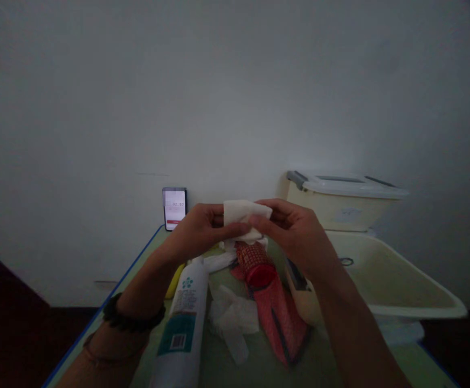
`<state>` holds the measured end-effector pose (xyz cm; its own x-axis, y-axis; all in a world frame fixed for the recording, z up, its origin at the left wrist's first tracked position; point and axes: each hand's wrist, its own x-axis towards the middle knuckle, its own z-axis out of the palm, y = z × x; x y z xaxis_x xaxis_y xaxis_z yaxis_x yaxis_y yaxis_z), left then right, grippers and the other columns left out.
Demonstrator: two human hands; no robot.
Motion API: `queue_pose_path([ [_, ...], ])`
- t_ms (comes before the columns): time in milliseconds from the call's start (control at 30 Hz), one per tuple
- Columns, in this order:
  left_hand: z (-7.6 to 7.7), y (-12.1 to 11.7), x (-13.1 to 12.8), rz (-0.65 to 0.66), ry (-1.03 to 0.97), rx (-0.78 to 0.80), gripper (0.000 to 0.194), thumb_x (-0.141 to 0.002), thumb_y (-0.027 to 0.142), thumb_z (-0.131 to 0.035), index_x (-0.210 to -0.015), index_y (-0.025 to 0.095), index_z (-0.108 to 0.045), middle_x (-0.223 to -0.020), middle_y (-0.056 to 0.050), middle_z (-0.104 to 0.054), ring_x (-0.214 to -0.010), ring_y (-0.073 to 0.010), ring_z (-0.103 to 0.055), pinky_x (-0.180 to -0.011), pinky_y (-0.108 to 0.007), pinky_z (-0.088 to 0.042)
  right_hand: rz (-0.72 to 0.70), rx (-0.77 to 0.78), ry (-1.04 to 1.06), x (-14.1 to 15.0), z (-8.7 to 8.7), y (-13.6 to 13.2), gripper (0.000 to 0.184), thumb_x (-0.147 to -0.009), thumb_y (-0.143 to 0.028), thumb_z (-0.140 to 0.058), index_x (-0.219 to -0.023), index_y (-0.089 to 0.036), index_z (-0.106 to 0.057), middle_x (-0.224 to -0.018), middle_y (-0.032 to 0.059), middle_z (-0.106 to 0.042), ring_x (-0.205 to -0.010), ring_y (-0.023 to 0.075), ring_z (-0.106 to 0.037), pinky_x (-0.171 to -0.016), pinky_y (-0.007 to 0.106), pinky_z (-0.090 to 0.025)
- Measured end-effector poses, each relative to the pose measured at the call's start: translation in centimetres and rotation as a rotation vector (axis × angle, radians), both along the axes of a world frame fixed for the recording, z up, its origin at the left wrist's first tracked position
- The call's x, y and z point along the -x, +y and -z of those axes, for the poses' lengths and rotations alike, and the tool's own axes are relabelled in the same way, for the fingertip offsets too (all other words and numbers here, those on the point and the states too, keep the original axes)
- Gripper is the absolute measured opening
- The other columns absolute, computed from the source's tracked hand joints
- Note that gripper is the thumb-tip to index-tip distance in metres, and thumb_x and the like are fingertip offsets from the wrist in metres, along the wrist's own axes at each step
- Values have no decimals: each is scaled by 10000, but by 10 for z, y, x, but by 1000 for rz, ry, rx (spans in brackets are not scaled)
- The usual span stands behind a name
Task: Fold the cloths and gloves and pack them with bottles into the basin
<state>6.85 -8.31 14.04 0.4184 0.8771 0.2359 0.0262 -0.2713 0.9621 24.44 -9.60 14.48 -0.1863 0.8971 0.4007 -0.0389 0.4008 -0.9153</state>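
Note:
Both hands hold a folded white tissue (pixel 238 212) up above the table. My left hand (pixel 197 229) pinches its left side, the thumb lying across the front. On the other side, my right hand (pixel 295 229) grips the right part, thumb on the front and fingers behind. Below the hands lies a red patterned tube-shaped object (pixel 255 258) with a round red end, on a red cloth (pixel 285 318). Crumpled white tissues (pixel 235 318) rest beside it. A white and teal packet (pixel 184 318) lies under my left forearm.
A phone (pixel 176 207) showing a timer leans on the wall at the back left. To the right stand a lidded storage box (pixel 340 207) and a wide cream basin (pixel 405 275) with a dark ring in it. Something yellow (pixel 174 283) lies beside the packet.

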Motion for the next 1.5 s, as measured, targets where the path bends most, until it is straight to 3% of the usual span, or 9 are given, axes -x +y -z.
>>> queue_pose_path([
  [133, 2, 1, 0, -47, 7, -11, 237, -740, 260, -726, -951, 155, -699, -809, -28, -755, -655, -117, -683, -569, -167, -518, -29, 20, 28, 1, 2, 2, 255, -677, -257, -746, -915, -183, -691, -867, 22, -755, -799, 161, -706, -731, 267, -567],
  [367, 2, 1, 0, 35, -4, -18, 329, -697, 197, -759, -1010, 162, -664, -771, 3, -742, -642, -97, -672, -591, -161, -529, 12, 17, 32, 1, 2, 0, 217, -683, -246, -752, -889, -187, -712, -830, 14, -762, -746, 142, -712, -668, 219, -562],
  [633, 2, -2, -6, -120, 37, -112, 316, -688, 239, -763, -973, 165, -648, -823, -15, -744, -692, -130, -689, -584, -183, -536, 30, -2, 42, 4, 4, 2, 181, -681, -244, -751, -850, -193, -708, -811, -5, -758, -746, 121, -702, -674, 204, -549],
  [767, 2, -3, -8, -120, 56, -156, 324, -718, 280, -739, -994, 160, -620, -902, -41, -732, -773, -153, -691, -651, -222, -545, 45, 2, 75, 0, 3, 5, 169, -696, -255, -738, -851, -193, -710, -817, 3, -755, -743, 127, -695, -671, 225, -547],
  [967, -1, -4, -7, -141, 148, -196, 214, -777, 333, -677, -763, 138, -589, -631, 5, -657, -578, -105, -633, -559, -197, -523, 107, -33, 123, -21, -3, 8, 162, -703, -247, -735, -855, -194, -718, -818, 7, -754, -709, 122, -682, -661, 235, -537],
  [1167, 0, -6, -10, -177, 62, -248, 321, -758, 313, -705, -1011, 176, -562, -1011, -42, -668, -775, -140, -669, -594, -218, -566, 79, -30, 113, -20, -5, 7, 160, -685, -213, -740, -841, -188, -710, -801, 0, -747, -703, 110, -674, -650, 225, -535],
  [1333, -2, -10, -15, -308, 39, -286, 146, -743, 237, -715, -820, 153, -624, -710, 22, -677, -580, -65, -611, -540, -131, -510, 14, -5, 96, -14, -5, 5, 182, -677, -210, -740, -850, -188, -689, -749, -17, -733, -658, 102, -662, -624, 224, -530],
  [1500, -2, -13, -23, -325, 2, -277, 136, -724, 231, -722, -772, 160, -617, -669, 33, -669, -578, -75, -618, -530, -136, -502, -1, 7, 80, -16, -7, 1, 219, -677, -246, -738, -879, -177, -690, -765, -7, -731, -671, 113, -661, -644, 239, -527],
])
